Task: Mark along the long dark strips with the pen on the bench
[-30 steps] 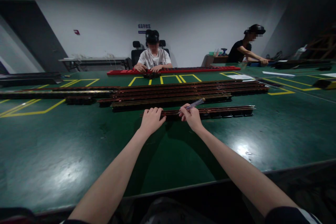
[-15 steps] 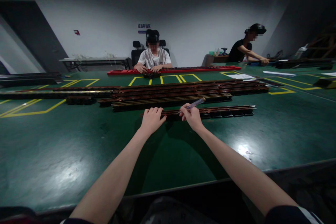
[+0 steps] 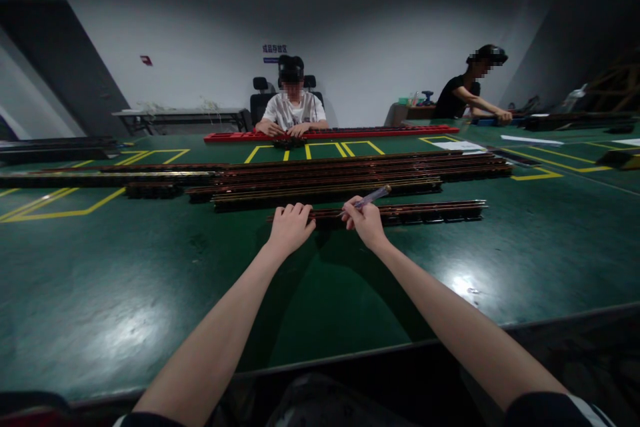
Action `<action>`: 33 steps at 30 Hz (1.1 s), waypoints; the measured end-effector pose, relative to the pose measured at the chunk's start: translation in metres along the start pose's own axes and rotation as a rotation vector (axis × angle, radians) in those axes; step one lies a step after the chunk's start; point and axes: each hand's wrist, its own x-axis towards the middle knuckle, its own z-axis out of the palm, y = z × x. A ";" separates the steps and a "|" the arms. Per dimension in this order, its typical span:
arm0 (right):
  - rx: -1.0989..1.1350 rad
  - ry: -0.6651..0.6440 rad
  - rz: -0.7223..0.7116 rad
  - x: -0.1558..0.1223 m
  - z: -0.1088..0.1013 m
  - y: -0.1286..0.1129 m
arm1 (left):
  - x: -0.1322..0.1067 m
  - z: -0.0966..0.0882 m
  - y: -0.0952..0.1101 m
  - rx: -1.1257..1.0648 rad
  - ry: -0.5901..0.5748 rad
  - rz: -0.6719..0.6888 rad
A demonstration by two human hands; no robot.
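A long dark strip with copper-coloured bars and black blocks along it [image 3: 430, 212] lies crosswise on the green table. My left hand [image 3: 291, 227] holds the strip near its left end, fingers bent over its far side and thumb along the near side. In my right hand [image 3: 365, 221] is a slim pen-like tool with a see-through purplish handle [image 3: 374, 195], gripped like a pen. Its thin tip points down and left at the strip, between my two hands; whether it touches cannot be made out.
Behind the strip lies a stack of similar strips [image 3: 325, 177], with a short dark piece [image 3: 154, 191] to its left. Yellow tape outlines mark the table [image 3: 150, 260]. Across it, one person [image 3: 295, 110] handles a dark part near a red rail [image 3: 235, 137]; another [image 3: 460, 97] works at right.
Both my hands and the strip stay almost exactly where they were. The tool keeps the same tilt.
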 end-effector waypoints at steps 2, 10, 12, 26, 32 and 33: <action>-0.007 0.000 0.000 0.000 0.000 -0.001 | 0.000 0.000 0.000 -0.004 0.007 0.003; -0.035 0.006 -0.004 -0.001 0.001 -0.004 | -0.003 0.000 0.000 0.000 0.049 0.027; -0.029 0.006 -0.006 -0.001 0.002 -0.003 | -0.003 0.000 0.001 0.008 0.049 0.034; 0.002 0.011 -0.021 -0.003 0.002 -0.004 | -0.002 -0.002 0.002 -0.003 0.026 0.034; -0.001 0.024 -0.021 -0.003 0.001 -0.005 | -0.002 0.000 0.001 -0.011 0.044 0.032; -0.002 0.035 -0.018 -0.003 0.001 -0.005 | -0.002 -0.001 0.001 -0.013 0.044 0.031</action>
